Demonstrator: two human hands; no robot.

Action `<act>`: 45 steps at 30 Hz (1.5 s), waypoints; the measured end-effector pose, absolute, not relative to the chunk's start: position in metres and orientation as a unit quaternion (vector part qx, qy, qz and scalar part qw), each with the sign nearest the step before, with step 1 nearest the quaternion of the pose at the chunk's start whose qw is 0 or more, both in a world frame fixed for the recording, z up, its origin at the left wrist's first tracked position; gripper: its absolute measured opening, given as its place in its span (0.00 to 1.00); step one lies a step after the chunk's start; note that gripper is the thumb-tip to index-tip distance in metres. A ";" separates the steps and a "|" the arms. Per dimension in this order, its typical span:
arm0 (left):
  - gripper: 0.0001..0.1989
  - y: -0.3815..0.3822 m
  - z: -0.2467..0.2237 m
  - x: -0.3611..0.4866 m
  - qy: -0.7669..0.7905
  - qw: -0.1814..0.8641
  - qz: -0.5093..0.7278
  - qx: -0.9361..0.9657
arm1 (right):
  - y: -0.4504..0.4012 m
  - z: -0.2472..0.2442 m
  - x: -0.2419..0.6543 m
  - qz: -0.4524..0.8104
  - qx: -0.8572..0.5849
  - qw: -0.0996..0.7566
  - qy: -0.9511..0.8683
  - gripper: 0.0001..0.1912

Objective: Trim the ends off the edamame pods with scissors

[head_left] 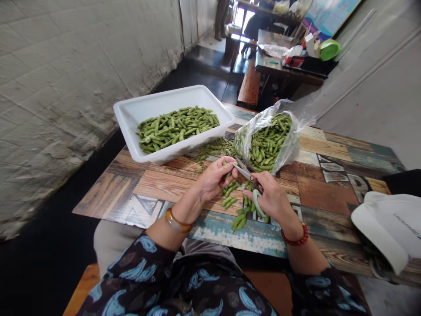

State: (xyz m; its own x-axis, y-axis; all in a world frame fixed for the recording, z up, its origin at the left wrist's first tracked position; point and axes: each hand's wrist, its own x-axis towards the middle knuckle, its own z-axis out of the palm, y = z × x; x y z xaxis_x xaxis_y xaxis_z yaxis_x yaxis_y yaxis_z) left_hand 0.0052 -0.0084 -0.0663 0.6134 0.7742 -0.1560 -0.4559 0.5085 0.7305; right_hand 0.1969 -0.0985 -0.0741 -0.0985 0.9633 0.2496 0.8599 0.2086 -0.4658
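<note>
My left hand [215, 177] is closed in a pinch on a green soybean pod, its tip showing at the fingertips beside the scissor blades. In my right hand [271, 195] are scissors [257, 202] with pale green handles, their blades parted and reaching toward the pod. Several loose soybean pods [240, 220] lie on the table below and between my hands. Just beyond, a clear plastic bag [294, 147] lies on its side, its mouth toward me, full of pods [268, 147]. To the left, a white plastic tub [131, 145] holds many pods [177, 127].
Small green trimmings [215, 148] are heaped between tub and bag on the patchwork-patterned table [171, 182]. A white cap [388, 219] rests at the right edge. A worn wall [66, 79] runs along the left. Behind stand a bench [249, 85] and another cluttered table [265, 66].
</note>
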 end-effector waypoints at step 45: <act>0.17 -0.017 -0.069 0.010 0.206 0.784 0.340 0.478 | -0.099 -0.070 0.196 0.119 -0.608 0.268 -0.737 0.18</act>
